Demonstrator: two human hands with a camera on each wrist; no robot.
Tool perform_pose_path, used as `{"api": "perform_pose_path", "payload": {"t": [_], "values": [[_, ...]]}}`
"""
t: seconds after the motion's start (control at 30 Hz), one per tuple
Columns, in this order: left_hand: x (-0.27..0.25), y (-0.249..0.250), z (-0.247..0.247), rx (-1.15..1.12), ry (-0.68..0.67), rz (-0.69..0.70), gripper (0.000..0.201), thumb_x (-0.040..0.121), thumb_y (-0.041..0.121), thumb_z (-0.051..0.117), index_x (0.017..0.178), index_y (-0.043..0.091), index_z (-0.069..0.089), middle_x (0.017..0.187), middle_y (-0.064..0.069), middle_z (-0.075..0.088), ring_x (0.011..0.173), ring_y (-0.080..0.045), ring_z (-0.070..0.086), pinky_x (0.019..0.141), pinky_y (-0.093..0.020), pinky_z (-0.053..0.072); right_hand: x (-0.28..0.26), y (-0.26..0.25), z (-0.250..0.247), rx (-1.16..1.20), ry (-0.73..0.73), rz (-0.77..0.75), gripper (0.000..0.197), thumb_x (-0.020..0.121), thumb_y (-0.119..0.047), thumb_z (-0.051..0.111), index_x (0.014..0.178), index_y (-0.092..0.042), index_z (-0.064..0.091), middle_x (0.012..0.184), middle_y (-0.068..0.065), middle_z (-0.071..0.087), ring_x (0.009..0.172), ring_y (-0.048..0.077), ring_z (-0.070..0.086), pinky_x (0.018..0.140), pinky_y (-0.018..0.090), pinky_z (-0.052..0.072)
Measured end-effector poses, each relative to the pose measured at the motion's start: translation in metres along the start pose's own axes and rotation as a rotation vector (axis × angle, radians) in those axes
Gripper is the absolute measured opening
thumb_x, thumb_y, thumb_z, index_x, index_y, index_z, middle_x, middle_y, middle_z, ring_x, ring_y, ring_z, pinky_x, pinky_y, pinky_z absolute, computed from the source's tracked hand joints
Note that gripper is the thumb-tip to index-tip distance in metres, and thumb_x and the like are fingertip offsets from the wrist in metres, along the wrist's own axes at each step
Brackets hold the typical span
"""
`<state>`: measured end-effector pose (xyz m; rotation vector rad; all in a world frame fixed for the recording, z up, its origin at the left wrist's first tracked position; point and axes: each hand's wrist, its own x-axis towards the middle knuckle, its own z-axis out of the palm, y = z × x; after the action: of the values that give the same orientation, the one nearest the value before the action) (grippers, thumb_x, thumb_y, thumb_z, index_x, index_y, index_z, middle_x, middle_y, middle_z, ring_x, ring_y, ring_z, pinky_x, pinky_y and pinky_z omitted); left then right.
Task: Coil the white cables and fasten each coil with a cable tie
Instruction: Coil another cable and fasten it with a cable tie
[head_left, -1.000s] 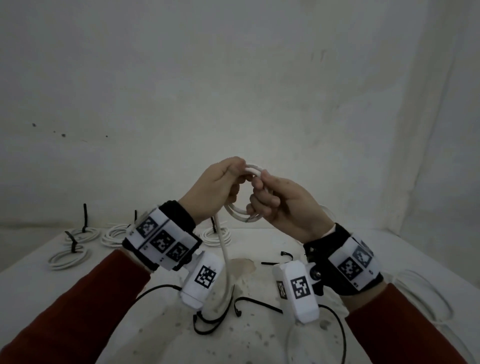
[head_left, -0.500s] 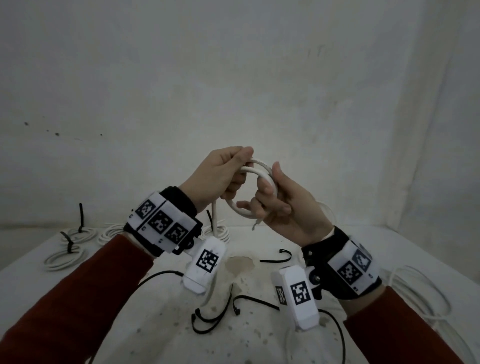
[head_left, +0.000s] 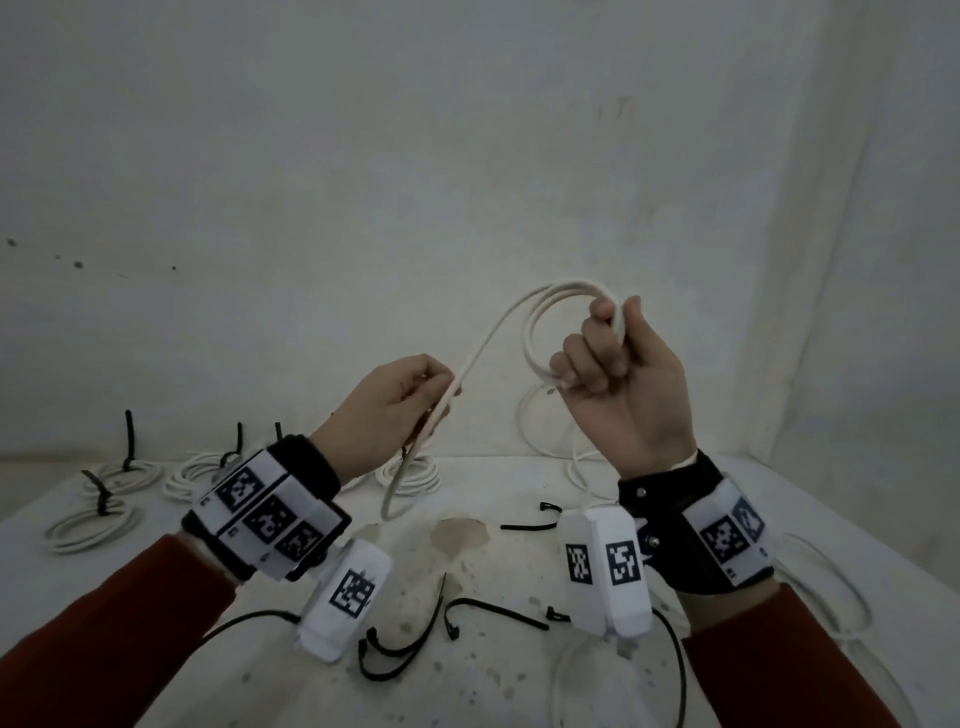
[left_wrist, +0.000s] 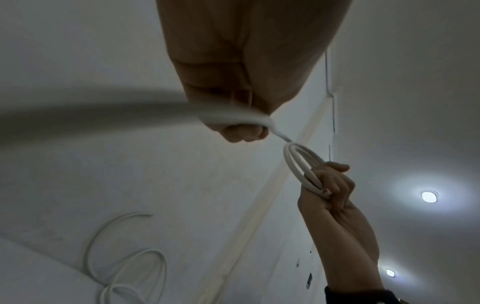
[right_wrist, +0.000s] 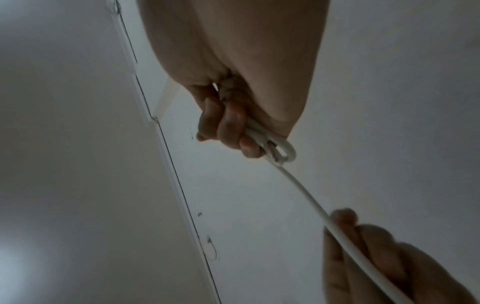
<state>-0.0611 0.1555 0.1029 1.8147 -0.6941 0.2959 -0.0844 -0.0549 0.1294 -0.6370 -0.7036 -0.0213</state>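
Note:
My right hand (head_left: 608, 358) is raised and grips a small coil of white cable (head_left: 540, 322) of two or three loops, seen too in the left wrist view as a coil (left_wrist: 301, 166) in the right hand (left_wrist: 330, 185). From the coil a free strand (head_left: 483, 353) runs down left into my left hand (head_left: 415, 400), whose fingers curl round it; the tail hangs to the table. The right wrist view shows the coil (right_wrist: 278, 148) and the strand (right_wrist: 311, 197) reaching the left hand (right_wrist: 363, 246). Loose black cable ties (head_left: 405, 639) lie on the table.
Several tied white coils (head_left: 98, 514) with black ties lie at the table's back left. Loose white cable (head_left: 831, 597) sprawls at the right edge. A brown stain (head_left: 462, 535) marks the white tabletop (head_left: 156, 623). White walls close the back and right.
The hands, close together on the coil before, have parted: the right lifted up and right with the coil, and the left slid down left along the strand.

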Motion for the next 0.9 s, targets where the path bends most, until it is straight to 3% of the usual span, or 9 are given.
{"api": "perform_pose_path", "payload": {"t": [0.1, 0.23, 0.37, 0.43, 0.5, 0.57, 0.67, 0.8, 0.9], "values": [[-0.006, -0.006, -0.002, -0.012, -0.06, -0.039, 0.029, 0.1, 0.022, 0.039, 0.085, 0.013, 0.062, 0.061, 0.004, 0.05, 0.052, -0.01, 0.042, 0.047, -0.017, 0.037, 0.006, -0.009, -0.008, 0.04, 0.06, -0.087, 0.043, 0.102, -0.032, 0.027, 0.077, -0.013, 0.057, 0.047, -0.006, 0.031, 0.042, 0.01, 0.029, 0.05, 0.022, 0.035], [-0.014, -0.02, 0.005, 0.228, -0.188, 0.049, 0.011, 0.089, 0.039, 0.058, 0.083, 0.032, 0.064, 0.073, 0.004, 0.053, 0.068, -0.009, 0.047, 0.067, -0.025, 0.041, 0.01, -0.011, -0.012, 0.087, 0.086, -0.098, 0.045, 0.103, -0.031, 0.027, 0.076, -0.013, 0.058, 0.046, -0.005, 0.032, 0.041, 0.01, 0.03, 0.048, 0.022, 0.036], [-0.019, -0.029, 0.021, 0.183, -0.195, -0.025, 0.017, 0.097, 0.033, 0.046, 0.088, 0.022, 0.055, 0.086, 0.008, 0.067, 0.084, -0.014, 0.057, 0.084, -0.034, 0.044, 0.009, -0.01, -0.011, 0.184, 0.054, -0.08, 0.043, 0.103, -0.028, 0.027, 0.077, -0.011, 0.056, 0.046, -0.004, 0.033, 0.041, 0.01, 0.029, 0.048, 0.022, 0.035], [-0.021, -0.036, 0.026, 0.107, -0.155, -0.063, 0.022, 0.1, 0.031, 0.038, 0.085, 0.019, 0.048, 0.072, 0.003, 0.066, 0.074, -0.021, 0.058, 0.083, -0.044, 0.046, 0.009, -0.012, -0.011, 0.218, 0.074, -0.131, 0.043, 0.104, -0.027, 0.026, 0.078, -0.01, 0.055, 0.047, -0.004, 0.034, 0.042, 0.01, 0.03, 0.049, 0.022, 0.036], [-0.025, -0.043, 0.029, 0.155, -0.127, -0.067, 0.026, 0.1, 0.031, 0.038, 0.078, 0.02, 0.046, 0.063, 0.003, 0.053, 0.06, -0.015, 0.053, 0.075, -0.048, 0.049, 0.011, -0.016, -0.01, 0.16, 0.133, -0.202, 0.037, 0.104, -0.028, 0.026, 0.083, -0.012, 0.053, 0.051, -0.004, 0.037, 0.044, 0.011, 0.033, 0.053, 0.023, 0.037], [-0.027, -0.05, 0.026, 0.364, -0.09, 0.0, 0.027, 0.1, 0.026, 0.039, 0.075, 0.023, 0.046, 0.061, 0.006, 0.046, 0.054, -0.008, 0.045, 0.062, -0.036, 0.05, 0.016, -0.018, -0.011, 0.036, 0.203, -0.26, 0.03, 0.104, -0.023, 0.026, 0.09, -0.012, 0.05, 0.056, -0.005, 0.042, 0.048, 0.011, 0.038, 0.059, 0.023, 0.037], [-0.028, -0.051, 0.012, 0.626, 0.041, 0.186, 0.024, 0.101, 0.031, 0.036, 0.083, 0.025, 0.05, 0.062, 0.01, 0.045, 0.054, -0.008, 0.044, 0.053, -0.018, 0.034, 0.023, -0.012, -0.018, -0.207, 0.329, -0.319, 0.022, 0.104, -0.014, 0.027, 0.096, -0.009, 0.047, 0.058, -0.005, 0.049, 0.05, 0.009, 0.042, 0.056, 0.02, 0.038], [-0.032, -0.036, 0.0, 0.946, 0.079, 0.476, 0.043, 0.098, 0.046, 0.02, 0.097, 0.02, 0.053, 0.077, 0.007, 0.058, 0.058, -0.015, 0.054, 0.047, -0.031, 0.045, 0.027, 0.014, -0.027, -0.784, 0.43, -0.33, 0.018, 0.104, -0.01, 0.035, 0.09, -0.013, 0.047, 0.068, 0.001, 0.054, 0.05, 0.007, 0.045, 0.05, 0.019, 0.038], [-0.036, -0.013, -0.007, 1.09, 0.069, 0.627, 0.028, 0.096, 0.038, 0.031, 0.093, 0.021, 0.053, 0.075, 0.005, 0.06, 0.056, -0.018, 0.057, 0.039, -0.027, 0.041, 0.024, 0.029, -0.035, -1.266, 0.272, -0.214, 0.022, 0.103, -0.009, 0.035, 0.086, -0.019, 0.045, 0.07, -0.001, 0.058, 0.048, 0.004, 0.045, 0.051, 0.017, 0.04]]}}
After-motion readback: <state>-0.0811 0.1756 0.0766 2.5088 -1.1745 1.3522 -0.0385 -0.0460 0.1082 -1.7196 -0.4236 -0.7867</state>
